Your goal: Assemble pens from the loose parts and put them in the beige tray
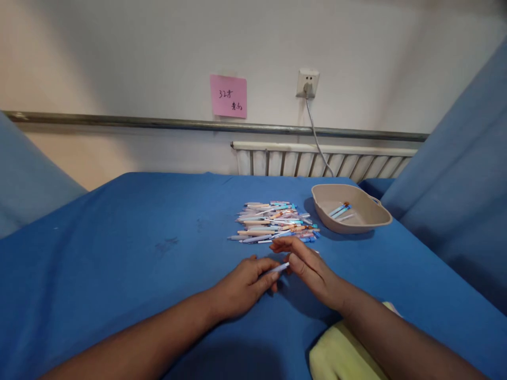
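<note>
Left hand (243, 287), lower centre of frame: closed on a single pale pen (278, 268), pinched between thumb and fingers, white end pointing right toward the other hand. Right hand (315, 272), just right of centre: fingers extended and slightly bent, thumb beside the pen's white end; can't tell whether it touches that pen or grips anything itself. Small pale tip (316, 252) shows behind the right hand's knuckles; too little visible to identify. Pile of pens (273, 224) sits just beyond both hands, near frame centre, on the bench (119, 253), which has a blue covering. Pens lie roughly crosswise in the frame, overlapping; mostly pale barrels, some peach, with blue, brown and orange bits toward the right ends. Beige basin (374, 214) is right of the pile, with a few pens (339, 211) inside, at least two of them blue. Yellow-green cloth (344, 353) at the bottom edge, right of centre, partly under the right forearm. Dark smudges (166, 244) on the covering, left of the pile. Back wall: pink note (228, 96) with handwriting at upper centre, socket (308, 83) to its right with plug and cable (315, 126) hanging down past a metal pipe (158, 123) and a white radiator (301, 158).
</note>
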The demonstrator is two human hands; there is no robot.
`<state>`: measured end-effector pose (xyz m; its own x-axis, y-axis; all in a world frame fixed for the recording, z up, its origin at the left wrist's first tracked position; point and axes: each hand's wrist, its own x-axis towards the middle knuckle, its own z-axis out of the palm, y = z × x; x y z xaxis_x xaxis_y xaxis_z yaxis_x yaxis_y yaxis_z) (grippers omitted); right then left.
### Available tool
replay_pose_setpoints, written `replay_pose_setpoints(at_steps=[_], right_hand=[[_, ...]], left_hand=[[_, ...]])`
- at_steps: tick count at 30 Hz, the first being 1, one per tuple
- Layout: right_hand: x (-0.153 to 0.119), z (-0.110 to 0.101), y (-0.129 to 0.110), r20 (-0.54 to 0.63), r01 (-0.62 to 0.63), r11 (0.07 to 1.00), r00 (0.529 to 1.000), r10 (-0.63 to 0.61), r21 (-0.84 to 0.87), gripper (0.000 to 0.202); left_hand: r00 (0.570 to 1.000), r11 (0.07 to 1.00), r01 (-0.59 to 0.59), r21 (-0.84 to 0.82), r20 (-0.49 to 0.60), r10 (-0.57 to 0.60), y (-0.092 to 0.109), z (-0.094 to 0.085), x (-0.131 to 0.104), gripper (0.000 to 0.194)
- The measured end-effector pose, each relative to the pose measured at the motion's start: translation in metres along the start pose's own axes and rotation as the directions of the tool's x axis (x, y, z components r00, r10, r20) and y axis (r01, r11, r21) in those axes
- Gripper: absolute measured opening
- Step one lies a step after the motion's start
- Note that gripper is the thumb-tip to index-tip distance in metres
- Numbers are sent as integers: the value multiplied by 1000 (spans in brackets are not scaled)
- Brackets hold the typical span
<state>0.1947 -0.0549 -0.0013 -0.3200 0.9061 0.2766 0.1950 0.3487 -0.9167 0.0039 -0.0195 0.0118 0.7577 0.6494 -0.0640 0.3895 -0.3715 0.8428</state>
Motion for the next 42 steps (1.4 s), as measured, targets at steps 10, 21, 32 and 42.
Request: replay_pose_setpoints(at_steps=[10,21,32,42], right_hand=[[4,8,19,104,-129,928,990,99,350,66],[14,-11,12,-214,-122,799,930,299,589,59],[17,-48,55,-459,-273,957,866,199,-100,19],[10,-44,48,-209,-288,606,957,199,-741,5]], left_hand=[[973,793,220,-569,187,-135,-8,20,0,31],[978,655,205,-727,179,-106,-10,-1,2,32],[970,633,92,-769,-74,-231,-29,-19,12,39],[968,556,82,-827,-68,-243,-30,-19,11,35]])
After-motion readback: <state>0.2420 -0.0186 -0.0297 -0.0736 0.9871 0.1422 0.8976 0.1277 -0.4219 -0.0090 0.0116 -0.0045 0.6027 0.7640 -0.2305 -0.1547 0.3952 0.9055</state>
